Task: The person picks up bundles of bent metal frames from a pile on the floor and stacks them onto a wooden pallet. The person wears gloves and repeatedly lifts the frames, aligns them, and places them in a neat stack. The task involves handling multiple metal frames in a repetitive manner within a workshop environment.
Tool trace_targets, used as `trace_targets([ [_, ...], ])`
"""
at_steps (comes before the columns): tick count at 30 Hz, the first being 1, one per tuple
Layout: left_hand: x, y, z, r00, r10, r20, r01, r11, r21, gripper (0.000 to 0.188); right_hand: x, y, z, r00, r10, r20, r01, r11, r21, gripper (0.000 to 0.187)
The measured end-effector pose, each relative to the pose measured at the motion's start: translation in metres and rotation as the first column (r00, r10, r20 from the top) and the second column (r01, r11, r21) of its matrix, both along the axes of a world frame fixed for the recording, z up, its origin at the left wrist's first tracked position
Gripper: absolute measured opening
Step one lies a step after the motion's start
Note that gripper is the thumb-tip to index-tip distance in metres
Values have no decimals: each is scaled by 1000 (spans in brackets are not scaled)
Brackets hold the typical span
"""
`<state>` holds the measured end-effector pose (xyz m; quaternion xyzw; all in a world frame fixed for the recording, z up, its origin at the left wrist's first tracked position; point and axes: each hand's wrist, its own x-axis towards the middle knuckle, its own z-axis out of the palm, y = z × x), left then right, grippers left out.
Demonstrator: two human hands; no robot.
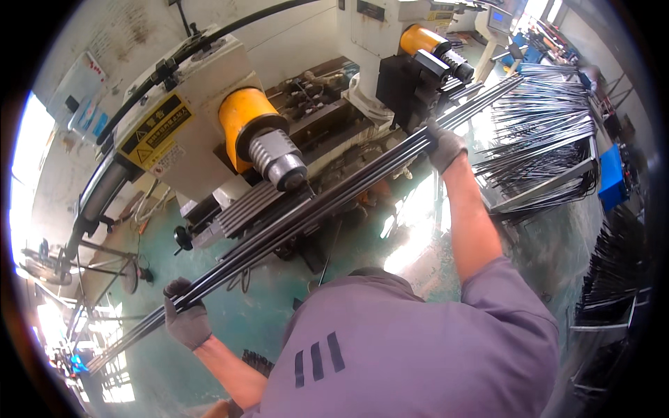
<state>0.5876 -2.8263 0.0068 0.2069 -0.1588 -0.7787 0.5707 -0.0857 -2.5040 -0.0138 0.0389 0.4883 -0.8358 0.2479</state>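
Observation:
A bundle of several long, thin dark metal rods [306, 212] runs diagonally from the lower left to the upper right, in front of the machine. Toward its lower end, my left hand [188, 324], in a grey glove, has its fingers wrapped around the rods. My right hand [447, 146], gloved the same, grips the bundle near its upper end. Just beyond the rods' middle is a ridged metal block [247, 209] on the machine. Above that block, a yellow cylinder with a threaded metal head [275, 157] points toward the rods.
A second yellow cylinder [421, 42] belongs to the machine section at the back. Many loose rods [543, 104] are heaped in a metal rack at right. A blue box [613, 177] stands beside it, with darker rods [617, 258] stacked nearer. A black hose [139, 90] arches at left.

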Motion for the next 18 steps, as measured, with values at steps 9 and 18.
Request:
trace_targets([
  [9, -9, -72, -47, 985, 56, 162, -70, 994, 82, 23, -65, -44, 6, 980, -196, -28, 197, 946, 256, 33],
  [18, -97, -67, -45, 941, -174, 289, 137, 980, 145, 32, -15, -129, -10, 968, -211, 134, 146, 913, 382, 26],
])
